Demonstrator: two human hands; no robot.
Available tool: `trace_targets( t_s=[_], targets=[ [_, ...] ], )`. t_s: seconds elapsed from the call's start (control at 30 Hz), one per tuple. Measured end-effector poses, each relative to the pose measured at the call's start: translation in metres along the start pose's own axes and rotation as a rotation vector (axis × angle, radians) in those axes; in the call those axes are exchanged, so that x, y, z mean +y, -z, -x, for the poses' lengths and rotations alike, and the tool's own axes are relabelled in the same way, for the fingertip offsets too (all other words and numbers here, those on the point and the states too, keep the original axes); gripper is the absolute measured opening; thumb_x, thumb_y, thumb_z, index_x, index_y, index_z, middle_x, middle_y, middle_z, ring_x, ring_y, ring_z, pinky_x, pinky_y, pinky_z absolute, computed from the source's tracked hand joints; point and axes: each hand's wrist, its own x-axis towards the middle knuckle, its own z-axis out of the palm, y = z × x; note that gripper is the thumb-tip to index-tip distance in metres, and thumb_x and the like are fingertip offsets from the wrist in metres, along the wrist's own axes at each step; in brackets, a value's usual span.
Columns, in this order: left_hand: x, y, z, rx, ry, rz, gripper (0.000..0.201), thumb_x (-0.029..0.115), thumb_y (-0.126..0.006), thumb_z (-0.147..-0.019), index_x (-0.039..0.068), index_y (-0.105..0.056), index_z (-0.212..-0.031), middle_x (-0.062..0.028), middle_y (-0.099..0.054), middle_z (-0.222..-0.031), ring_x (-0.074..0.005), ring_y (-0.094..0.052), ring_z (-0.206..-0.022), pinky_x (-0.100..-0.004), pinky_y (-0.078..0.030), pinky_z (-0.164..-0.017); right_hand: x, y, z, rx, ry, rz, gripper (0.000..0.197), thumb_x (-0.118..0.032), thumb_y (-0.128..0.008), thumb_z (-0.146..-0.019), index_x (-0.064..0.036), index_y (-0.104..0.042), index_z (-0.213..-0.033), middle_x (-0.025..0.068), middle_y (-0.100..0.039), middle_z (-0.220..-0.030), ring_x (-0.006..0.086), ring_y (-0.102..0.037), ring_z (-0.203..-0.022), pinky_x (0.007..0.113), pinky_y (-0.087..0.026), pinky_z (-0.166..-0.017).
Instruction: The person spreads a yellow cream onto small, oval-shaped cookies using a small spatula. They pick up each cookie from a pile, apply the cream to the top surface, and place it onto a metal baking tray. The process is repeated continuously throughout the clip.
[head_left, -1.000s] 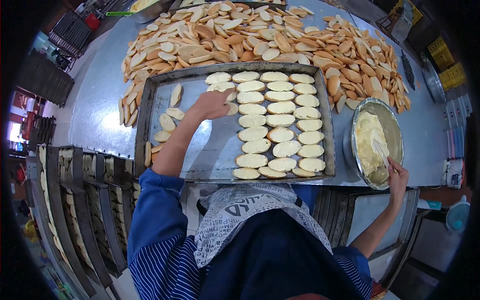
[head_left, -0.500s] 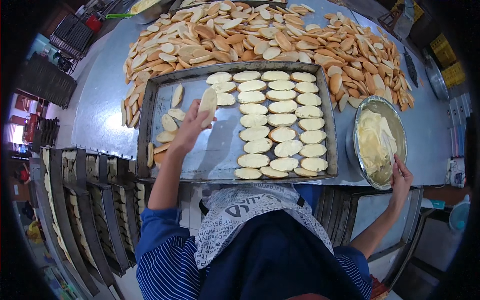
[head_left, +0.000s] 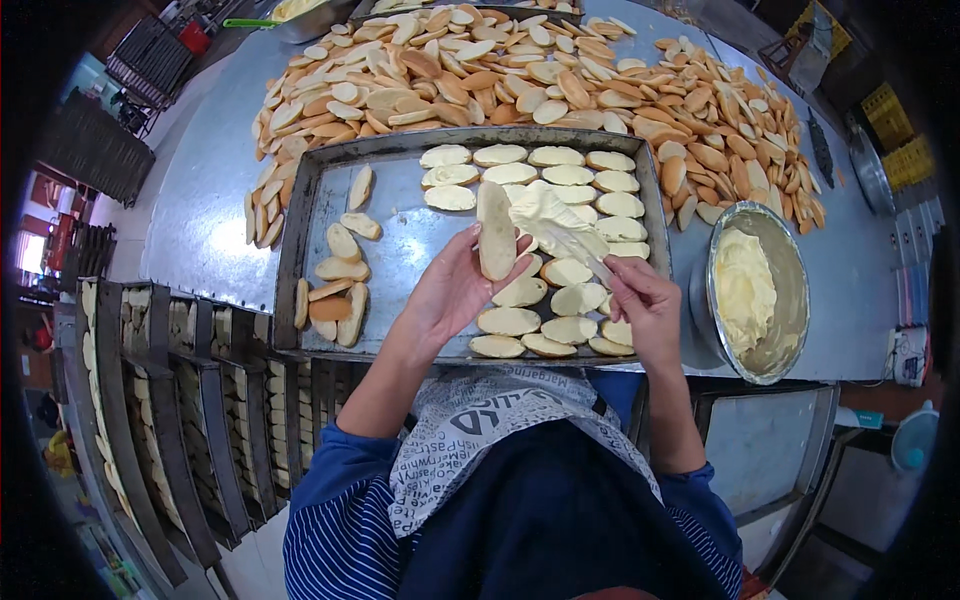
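Note:
My left hand (head_left: 455, 285) grips an oval bread slice (head_left: 495, 232), held upright with its pale cut face bare. Close beside it, my right hand (head_left: 642, 298) holds a spatula (head_left: 590, 246) whose blade carries a thick smear of pale yellow cream (head_left: 545, 212). Both hands are over a metal baking tray (head_left: 290, 250). Rows of cream-coated slices (head_left: 508, 321) fill the tray's right side. Several uncoated slices (head_left: 341, 268) lie loose along its left side. To the right, a metal bowl (head_left: 795, 290) contains more of the cream (head_left: 742, 290).
A big heap of bread slices (head_left: 480, 80) covers the far part of the metal table (head_left: 200, 220). Racked trays of slices (head_left: 215, 420) stand at lower left. Another bowl (head_left: 315, 20) with a green handle sits far left. An empty-looking tray (head_left: 765, 445) is below the table at right.
My right hand has lifted the spatula out of the bowl and brought it left over the tray, loaded with cream. My left hand has moved right and slightly down with the slice.

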Motion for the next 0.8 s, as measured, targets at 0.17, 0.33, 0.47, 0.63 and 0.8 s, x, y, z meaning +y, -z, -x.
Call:
trace_targets(
  t_s=[0.17,0.33,0.47,0.63,0.8],
  targets=[
    [-0.001,0.009,-0.001,-0.015,-0.039,-0.074,0.045,0.024,-0.052,-0.094,-0.001,-0.036,-0.128,-0.0155,-0.048,-0.124,-0.0254,-0.048,-0.118,-0.0364,-0.044,-0.101,0.016,-0.019,-0.003,0.082,0.277,0.144,0.033,0.011,-0.053,-0.083,-0.0049,-0.067,-0.108,0.0057,-0.059,-0.100,0.0080,-0.052,-0.070,0.019,-0.044,-0.059],
    [-0.004,0.003,0.002,-0.034,-0.025,-0.070,0.041,0.021,-0.053,-0.093,0.002,-0.040,-0.127,-0.0130,-0.049,-0.124,-0.0231,-0.050,-0.116,-0.0357,-0.043,-0.101,0.032,-0.032,-0.005,0.091,0.454,0.481,0.053,0.019,-0.051,-0.069,-0.0120,-0.070,-0.107,0.0062,-0.059,-0.097,0.0141,-0.055,-0.074,0.024,-0.045,-0.064],
    [-0.005,0.015,0.001,-0.037,-0.038,-0.002,0.039,0.019,-0.054,-0.093,0.003,-0.042,-0.126,-0.0121,-0.050,-0.125,-0.0234,-0.050,-0.117,-0.0365,-0.042,-0.102,0.034,-0.028,-0.010,0.090,0.733,0.703,0.060,0.012,-0.051,-0.058,-0.0158,-0.070,-0.108,0.0063,-0.061,-0.093,0.0215,-0.059,-0.075,0.030,-0.046,-0.063],
    [0.003,0.033,0.001,-0.035,-0.066,0.076,0.037,0.017,-0.056,-0.091,0.003,-0.045,-0.124,-0.0120,-0.050,-0.125,-0.0245,-0.050,-0.117,-0.0387,-0.041,-0.102,0.008,-0.001,-0.007,-0.008,0.791,0.998,0.060,0.006,-0.052,-0.056,-0.0175,-0.069,-0.108,0.0042,-0.063,-0.092,0.0211,-0.061,-0.074,0.031,-0.047,-0.064],
    [0.006,0.031,-0.004,-0.052,-0.127,-0.080,0.033,0.019,-0.058,-0.090,0.002,-0.051,-0.118,-0.0078,-0.058,-0.113,-0.0171,-0.058,-0.103,-0.0300,-0.049,-0.089,-0.009,-0.003,-0.008,0.065,0.775,0.955,0.056,0.003,-0.054,-0.057,-0.0184,-0.070,-0.106,0.0033,-0.063,-0.091,0.0191,-0.060,-0.071,0.030,-0.045,-0.059]
  ],
)
